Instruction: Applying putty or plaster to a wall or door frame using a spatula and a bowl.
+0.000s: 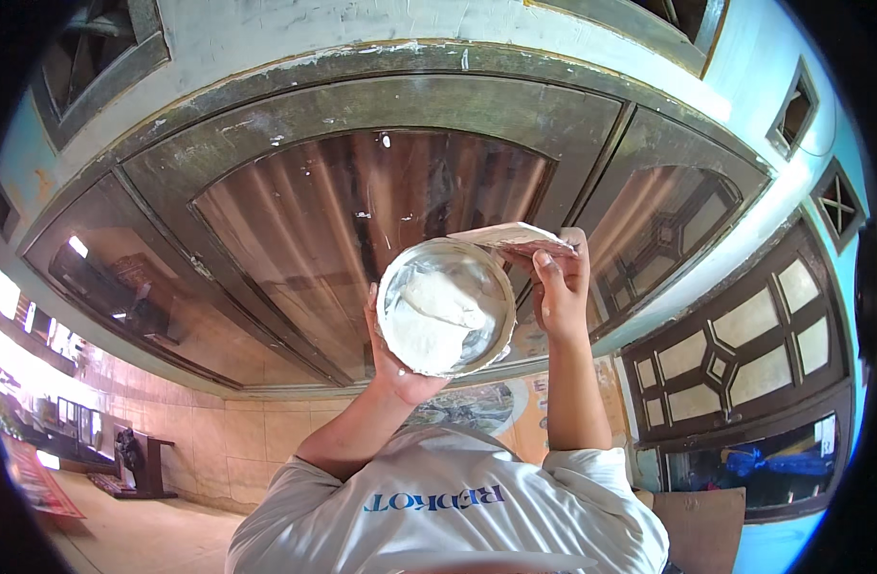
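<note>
My left hand (402,373) holds a round tub (511,316) from its left side and below, tilted so that its inside shows. White paste, like putty or plaster, (438,316) lies in a mound in the tub, with smears on the wall and rim. My right hand (560,280) grips a thin, flat, pale spreader (513,233) smeared with white. The spreader lies at the tub's upper right rim; whether they touch I cannot tell. Some of my left fingers are hidden behind the tub.
A large dark wooden frame with glass panes (309,194) and brown curtains stands in front, spotted with white. Above it runs a whitish, streaked wall (323,29). A panelled door (740,344) is at the right, a cardboard sheet (700,527) at lower right, and a dark stand (147,466) at lower left.
</note>
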Motion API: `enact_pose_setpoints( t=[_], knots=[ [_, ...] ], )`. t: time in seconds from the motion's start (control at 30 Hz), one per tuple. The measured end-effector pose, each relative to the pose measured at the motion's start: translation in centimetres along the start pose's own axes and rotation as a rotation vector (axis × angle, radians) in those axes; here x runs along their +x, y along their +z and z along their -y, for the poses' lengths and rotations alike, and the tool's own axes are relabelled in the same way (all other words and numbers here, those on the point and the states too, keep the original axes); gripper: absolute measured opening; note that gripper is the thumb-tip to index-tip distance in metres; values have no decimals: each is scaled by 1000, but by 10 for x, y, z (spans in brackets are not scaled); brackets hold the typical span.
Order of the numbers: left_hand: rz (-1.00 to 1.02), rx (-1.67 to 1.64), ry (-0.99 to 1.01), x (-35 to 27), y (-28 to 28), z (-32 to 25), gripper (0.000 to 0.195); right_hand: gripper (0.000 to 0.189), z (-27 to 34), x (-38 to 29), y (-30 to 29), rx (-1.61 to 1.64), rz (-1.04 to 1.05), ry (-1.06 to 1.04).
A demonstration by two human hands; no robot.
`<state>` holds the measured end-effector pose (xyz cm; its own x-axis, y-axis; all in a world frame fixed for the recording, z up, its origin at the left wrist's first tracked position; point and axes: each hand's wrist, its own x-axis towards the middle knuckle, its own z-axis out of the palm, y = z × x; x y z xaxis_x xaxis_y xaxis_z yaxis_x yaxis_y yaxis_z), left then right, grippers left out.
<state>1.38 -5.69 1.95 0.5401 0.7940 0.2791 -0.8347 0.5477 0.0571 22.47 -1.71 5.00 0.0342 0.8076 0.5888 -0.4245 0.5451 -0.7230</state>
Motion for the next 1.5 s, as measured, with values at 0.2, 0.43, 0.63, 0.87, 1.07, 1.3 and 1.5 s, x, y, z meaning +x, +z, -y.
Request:
enact_pose_setpoints(
  t=[0.2, 0.43, 0.63, 0.87, 1.07, 1.3, 1.5],
  knots=[
    [-83, 32, 103, 10, 2, 3, 74, 15, -4, 2, -5, -97, 5, -56],
    [-75, 122, 216, 24, 2, 4, 76, 13, 5, -6, -7, -408, -28, -75],
    [-78, 84, 193, 32, -3, 7, 76, 15, 14, -2, -8, -761, 57, -150],
    [-93, 85, 198, 38, 3, 13, 74, 23, 6, 9, -27, -907, 164, -308],
    [-46, 30, 209, 36, -1, 13, 73, 29, 14, 9, -62, -1194, 233, -194],
    [-28, 85, 232, 42, -5, 21, 72, 22, 24, -6, -89, -777, -218, -101],
    [-96, 144, 304, 51, -13, 39, 72, 33, 33, -10, -49, -374, -392, -106]
  ],
)
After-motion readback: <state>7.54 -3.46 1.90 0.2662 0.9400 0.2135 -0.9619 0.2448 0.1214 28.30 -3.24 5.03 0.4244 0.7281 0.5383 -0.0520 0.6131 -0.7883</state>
